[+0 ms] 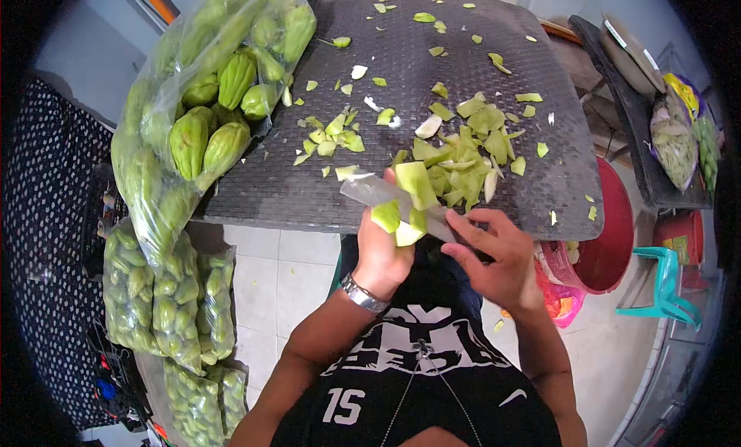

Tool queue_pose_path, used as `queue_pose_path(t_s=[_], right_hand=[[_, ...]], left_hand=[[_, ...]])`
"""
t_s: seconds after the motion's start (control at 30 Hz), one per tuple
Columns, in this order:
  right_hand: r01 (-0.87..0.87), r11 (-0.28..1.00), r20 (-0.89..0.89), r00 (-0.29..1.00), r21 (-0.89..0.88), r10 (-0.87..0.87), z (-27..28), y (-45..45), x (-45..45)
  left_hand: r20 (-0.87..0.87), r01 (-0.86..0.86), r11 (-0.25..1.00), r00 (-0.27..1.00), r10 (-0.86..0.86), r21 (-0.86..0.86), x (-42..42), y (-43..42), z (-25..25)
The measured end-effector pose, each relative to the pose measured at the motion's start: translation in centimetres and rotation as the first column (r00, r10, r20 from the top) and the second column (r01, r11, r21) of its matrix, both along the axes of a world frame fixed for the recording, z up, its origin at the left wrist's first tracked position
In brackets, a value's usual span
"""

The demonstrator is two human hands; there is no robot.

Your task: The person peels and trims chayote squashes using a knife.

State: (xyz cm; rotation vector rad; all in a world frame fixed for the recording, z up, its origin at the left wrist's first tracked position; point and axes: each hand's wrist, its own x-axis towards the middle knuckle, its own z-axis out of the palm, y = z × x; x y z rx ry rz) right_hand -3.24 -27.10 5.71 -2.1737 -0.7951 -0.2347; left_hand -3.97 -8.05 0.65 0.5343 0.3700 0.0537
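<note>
My left hand [384, 250], with a watch at the wrist, is closed around a partly peeled green chayote [390, 214] near the table's front edge. My right hand [496, 255] grips the handle end of a knife, whose wide blade [370, 191] lies across the chayote and points left. A large piece of peel [415, 184] rests over the blade. Just beyond my hands, a heap of green peels [463, 157] lies on the dark woven table [355, 15]. Some of the left fingers are hidden behind the chayote.
A big clear bag of chayotes [204, 138] lies at the table's left. Several filled bags [176, 308] are below it. At the right are a red tub [606, 231], a teal stool [660, 281] and a side table [641, 138] with bagged vegetables. Peel scraps dot the table.
</note>
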Motion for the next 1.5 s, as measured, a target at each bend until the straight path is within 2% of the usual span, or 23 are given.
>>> queue_pose_path(t_s=[0.13,0.17,0.2,0.27,0.33,0.4,0.47,0.5,0.57,0.6,0.63,0.67,0.73,0.97,1.1,1.2,1.23,1.27,1.3,1.33,1.4,1.47,1.5], right_hand=[[0.151,0.986,-0.034,0.988,0.072,-0.148,-0.9,2.4,-1.3],[0.205,0.976,-0.047,0.978,0.079,-0.201,-1.1,2.8,-1.2],[0.257,0.963,-0.058,0.966,0.086,-0.252,-1.2,3.2,-0.9],[0.196,0.975,-0.063,0.98,0.106,-0.19,-1.2,2.2,0.3],[0.193,0.977,-0.116,0.976,0.095,-0.182,-0.8,1.4,0.8],[0.263,0.961,-0.423,0.882,0.081,-0.206,0.4,0.8,1.6],[0.364,0.926,-0.756,0.633,0.101,-0.167,0.9,0.3,2.8],[0.335,0.934,-0.705,0.692,0.126,-0.153,0.8,0.2,2.8],[0.081,0.982,-0.24,0.97,0.172,-0.038,0.2,0.5,2.7],[-0.045,0.989,0.02,0.999,0.141,0.042,0.0,0.7,2.4],[-0.088,0.991,0.058,0.995,0.102,0.082,0.2,1.0,1.8],[-0.103,0.993,0.019,0.995,0.059,0.102,0.6,1.0,1.5],[-0.142,0.99,-0.065,0.988,-0.024,0.14,1.2,1.0,1.0],[-0.158,0.984,-0.022,0.987,-0.083,0.157,1.5,-0.4,2.2],[-0.088,0.995,-0.02,0.996,-0.04,0.087,1.7,-1.8,3.0],[0.076,0.997,0.045,0.996,-0.023,-0.075,0.6,-3.8,4.6],[0.058,0.998,0.131,0.99,-0.032,-0.053,0.0,-4.7,5.8],[0.118,0.988,-0.215,0.972,0.099,-0.094,-0.2,-5.4,5.9],[0.215,0.956,-0.537,0.84,0.199,-0.077,0.0,-5.7,5.8],[0.338,0.906,-0.79,0.612,0.255,-0.006,0.2,-5.9,5.6],[0.394,0.764,-0.847,0.383,0.51,0.368,-0.3,-5.9,5.5],[0.473,0.586,-0.715,0.147,0.657,0.683,0.8,-5.0,5.2],[0.489,0.587,-0.723,0.139,0.645,0.677,0.6,-4.6,5.0]], left_hand=[[-0.019,-0.108,0.99,0.994,0.11,0.094,-0.3,-0.6,0.8],[-0.045,-0.136,0.973,0.988,0.147,0.185,-0.3,-1.4,1.3],[-0.11,-0.142,0.977,0.981,0.16,0.157,-0.5,-1.9,2.1],[-0.095,-0.12,0.963,0.985,0.147,0.241,-0.6,-1.6,2.6],[-0.095,-0.02,0.982,0.995,0.038,0.188,-0.1,-0.2,2.8],[-0.109,0.05,0.989,0.993,-0.035,0.138,0.2,0.8,3.0],[-0.126,0.091,0.99,0.989,-0.078,0.106,0.6,1.5,3.3],[-0.103,0.114,0.991,0.989,-0.106,0.075,0.7,1.7,2.9],[-0.079,0.099,0.987,0.993,-0.09,0.123,0.8,1.7,2.8],[-0.071,0.094,0.985,0.994,-0.085,0.145,0.7,1.5,2.6],[-0.024,-0.031,0.991,0.999,0.034,0.127,0.3,1.0,1.2],[0.01,0.007,1.0,1.0,-0.007,0.021,0.3,1.5,-0.1],[0.041,0.194,0.98,0.98,-0.192,-0.038,0.7,2.5,0.6],[0.004,0.208,0.978,0.978,-0.208,0.028,0.1,2.4,1.3],[-0.087,0.236,0.962,0.97,-0.226,0.134,-0.3,3.1,2.1],[-0.12,0.261,0.952,0.962,-0.244,0.162,0.1,3.5,2.7],[-0.127,0.245,0.955,0.966,-0.226,0.168,0.0,3.5,2.8],[-0.133,0.227,0.958,0.97,-0.206,0.174,-0.1,3.6,3.0],[-0.158,0.211,0.968,0.969,-0.19,0.133,0.1,3.6,3.4],[-0.151,0.194,0.975,0.973,-0.176,0.109,0.1,3.5,3.6],[-0.13,0.162,0.985,0.98,-0.152,0.063,0.4,3.2,4.0],[-0.163,0.126,0.992,0.979,-0.121,0.022,0.7,2.7,4.5],[-0.181,0.107,0.994,0.978,-0.105,0.004,0.8,2.7,4.6]])
